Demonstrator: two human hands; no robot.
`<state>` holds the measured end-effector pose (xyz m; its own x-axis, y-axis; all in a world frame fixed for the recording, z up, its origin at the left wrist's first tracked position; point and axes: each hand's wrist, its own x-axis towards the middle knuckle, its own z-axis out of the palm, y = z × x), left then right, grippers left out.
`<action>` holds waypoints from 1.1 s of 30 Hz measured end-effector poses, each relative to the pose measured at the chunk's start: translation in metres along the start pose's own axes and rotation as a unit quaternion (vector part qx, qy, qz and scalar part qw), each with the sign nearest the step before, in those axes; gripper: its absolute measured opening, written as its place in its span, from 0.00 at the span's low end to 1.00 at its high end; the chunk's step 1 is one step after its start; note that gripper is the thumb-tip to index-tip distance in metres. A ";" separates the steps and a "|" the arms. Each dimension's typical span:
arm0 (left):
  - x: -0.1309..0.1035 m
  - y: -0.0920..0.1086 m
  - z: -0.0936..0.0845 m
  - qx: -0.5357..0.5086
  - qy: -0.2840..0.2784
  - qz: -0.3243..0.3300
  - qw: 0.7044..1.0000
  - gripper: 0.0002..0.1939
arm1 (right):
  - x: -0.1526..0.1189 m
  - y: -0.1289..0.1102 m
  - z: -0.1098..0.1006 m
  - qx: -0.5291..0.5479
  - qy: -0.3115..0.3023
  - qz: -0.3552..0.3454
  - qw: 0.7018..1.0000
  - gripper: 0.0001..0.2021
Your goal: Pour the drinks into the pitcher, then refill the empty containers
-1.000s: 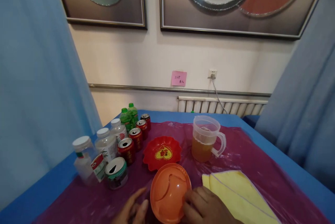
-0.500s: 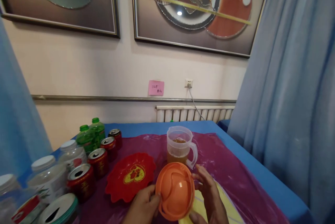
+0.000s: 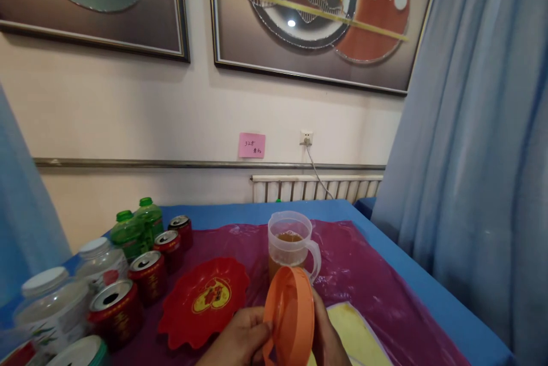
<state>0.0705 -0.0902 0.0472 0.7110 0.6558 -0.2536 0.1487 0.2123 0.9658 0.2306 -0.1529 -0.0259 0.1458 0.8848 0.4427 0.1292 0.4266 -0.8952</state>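
Note:
An orange round plastic lid (image 3: 295, 320) is held up in front of me, tilted so that its inner side faces left. My left hand (image 3: 242, 334) pinches its left rim between thumb and fingers. My right hand (image 3: 327, 332) is closed against the lid's right side, its fingertips hidden behind it. Just beyond the lid stands a clear plastic pitcher (image 3: 290, 240), uncovered, part filled with a brownish liquid, its handle on the right. A yellow cloth (image 3: 357, 332) lies under and beside my right hand. To the left of my hands is a red scalloped tray (image 3: 180, 317).
Along the left stand several red cans (image 3: 148, 274), green bottles (image 3: 128, 234) and clear jars with white lids (image 3: 53, 303). A purple plastic sheet (image 3: 377, 280) covers part of the blue table (image 3: 466, 314). Blue curtains (image 3: 462, 126) hang at both sides.
The lid has turned from facing me to nearly edge-on. My right hand, open beside it before, has closed in against its right side. The view has shifted slightly right.

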 end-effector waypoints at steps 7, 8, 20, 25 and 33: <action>0.009 0.008 0.002 -0.027 -0.030 0.061 0.997 0.28 | 0.010 -0.002 -0.021 -0.074 -0.017 -0.046 0.996 0.45; 0.011 0.009 0.001 -0.024 -0.035 0.061 0.997 0.30 | 0.013 -0.002 -0.023 -0.080 -0.027 -0.044 0.995 0.48; 0.013 0.017 -0.007 -0.060 -0.052 0.063 0.995 0.33 | 0.041 -0.067 -0.033 -0.055 -0.107 -0.095 0.988 0.54; 0.031 -0.002 -0.014 -0.095 0.111 0.112 0.983 0.37 | 0.122 -0.132 -0.077 -0.273 -0.069 -0.119 0.952 0.49; 0.059 -0.048 -0.024 -0.035 0.252 0.200 0.946 0.27 | 0.206 -0.137 -0.057 -0.530 -0.153 0.141 0.822 0.48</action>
<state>0.0892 -0.0442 -0.0154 0.2793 0.9524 0.1221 -0.1210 -0.0912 0.9885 0.2989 -0.0393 0.1906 0.0836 0.9954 0.0469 0.9383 -0.0628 -0.3400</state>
